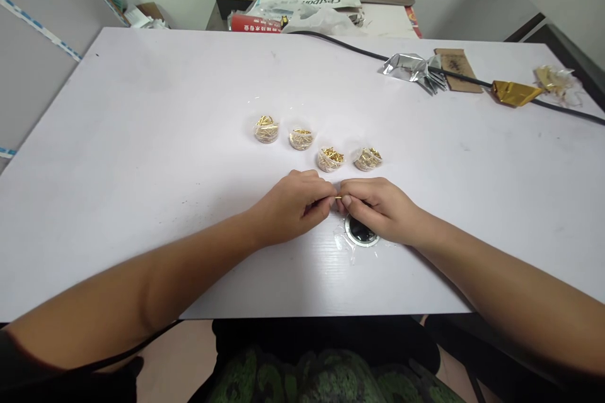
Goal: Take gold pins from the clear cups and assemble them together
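My left hand [301, 203] and my right hand [382, 206] meet above the middle of the white table, both closed in a pinch. A thin gold-coloured metal pin [338, 197] spans the short gap between the fingertips, gripped from either side; its ends are hidden by the fingers. Just beyond the hands stand several small clear cups, among them a cup of short gold pieces [330, 160] and a cup of gold pins [367, 158]. Partly under my right hand lies a round black disc with a pale rim [363, 233], with clear tape around it.
Farther left are two more cups, a left cup [266, 131] and a second cup [301, 139]. A black cable [350, 46] crosses the table's back right, past silver foil [412, 68], a brown card [457, 69] and gold foil [515, 94]. Bags [309, 0] lie behind the table.
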A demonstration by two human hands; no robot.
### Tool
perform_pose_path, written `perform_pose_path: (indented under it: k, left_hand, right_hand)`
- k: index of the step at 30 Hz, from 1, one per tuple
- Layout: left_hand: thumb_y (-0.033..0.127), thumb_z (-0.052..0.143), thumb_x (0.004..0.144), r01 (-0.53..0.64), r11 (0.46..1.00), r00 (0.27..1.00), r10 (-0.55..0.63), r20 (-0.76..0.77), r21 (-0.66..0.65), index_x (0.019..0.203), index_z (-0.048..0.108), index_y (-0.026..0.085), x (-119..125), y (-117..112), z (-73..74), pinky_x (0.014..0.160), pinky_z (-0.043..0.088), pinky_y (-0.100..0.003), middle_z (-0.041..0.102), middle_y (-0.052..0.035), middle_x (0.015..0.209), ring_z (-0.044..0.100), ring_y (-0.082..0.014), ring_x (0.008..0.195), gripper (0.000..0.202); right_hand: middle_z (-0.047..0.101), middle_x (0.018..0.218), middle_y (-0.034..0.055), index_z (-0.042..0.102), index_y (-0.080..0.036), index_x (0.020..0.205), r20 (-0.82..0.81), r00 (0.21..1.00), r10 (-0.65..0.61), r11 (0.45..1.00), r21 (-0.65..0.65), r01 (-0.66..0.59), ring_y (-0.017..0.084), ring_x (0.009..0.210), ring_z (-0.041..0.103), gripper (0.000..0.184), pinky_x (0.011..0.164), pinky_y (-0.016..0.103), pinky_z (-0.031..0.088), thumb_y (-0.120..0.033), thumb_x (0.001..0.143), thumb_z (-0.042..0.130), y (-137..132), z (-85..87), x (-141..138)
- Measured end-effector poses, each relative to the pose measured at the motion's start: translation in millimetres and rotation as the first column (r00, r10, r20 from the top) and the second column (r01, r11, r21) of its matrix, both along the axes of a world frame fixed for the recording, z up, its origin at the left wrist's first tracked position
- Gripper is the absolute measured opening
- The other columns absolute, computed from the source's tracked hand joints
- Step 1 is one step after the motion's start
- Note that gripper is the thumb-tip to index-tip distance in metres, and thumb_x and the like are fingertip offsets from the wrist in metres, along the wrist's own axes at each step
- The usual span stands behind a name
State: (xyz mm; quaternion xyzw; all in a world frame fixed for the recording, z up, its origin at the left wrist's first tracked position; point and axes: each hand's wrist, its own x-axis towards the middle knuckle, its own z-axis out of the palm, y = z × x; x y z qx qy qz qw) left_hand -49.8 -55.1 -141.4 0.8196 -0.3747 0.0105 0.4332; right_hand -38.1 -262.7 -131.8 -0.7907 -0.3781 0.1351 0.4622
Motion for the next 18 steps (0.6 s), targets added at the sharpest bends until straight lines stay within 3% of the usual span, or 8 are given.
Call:
perform_pose_path:
  k: [7, 12, 18]
  left_hand:
    - [0.013, 0.044, 0.091, -0.003, 0.999, 1.0, 0.004, 0.015, -0.035, 0.069, 0.054, 0.014, 0.9, 0.1, 0.3, 0.067, 0.038, -0.026, 0.045, 0.0021, 0.056, 0.043, -0.0106, 0.063, 0.024]
    - [0.016, 0.044, 0.093, -0.039, 0.998, 0.999, 0.041, -0.027, 0.043, 0.081, 0.06, 0.014, -0.1, 1.0, 1.6, 0.075, 0.038, -0.029, 0.058, 0.002, 0.068, 0.05, -0.0111, 0.072, 0.02]
    - [0.017, 0.046, 0.09, -0.096, 0.993, 0.995, 0.098, -0.032, 0.064, 0.076, 0.059, 0.014, -0.7, 1.3, 1.4, 0.077, 0.038, -0.031, 0.055, 0.0027, 0.063, 0.05, -0.0108, 0.067, 0.019]
  right_hand:
    - [0.057, 0.069, -0.0007, 0.055, -0.015, 0.076, -0.02, 1.0, -0.024, 1.0, -0.013, 0.024, 0.008, 0.061, 0.051, 0.018, 0.057, 0.019, 0.041, -0.011, 0.09, 0.044, 1.0, 1.2, -0.4]
    - [0.059, 0.067, -0.0009, 0.056, -0.015, 0.074, 0.044, 0.998, -0.035, 0.999, -0.016, 0.035, 0.007, 0.06, 0.053, 0.023, 0.058, 0.019, 0.042, -0.012, 0.092, 0.042, 1.2, 3.2, 1.1]
    - [0.057, 0.064, -0.0019, 0.055, -0.015, 0.073, 0.127, 0.991, -0.046, 0.999, -0.009, 0.048, 0.006, 0.057, 0.052, 0.024, 0.055, 0.018, 0.04, -0.013, 0.093, 0.043, 1.6, 1.6, 1.1]
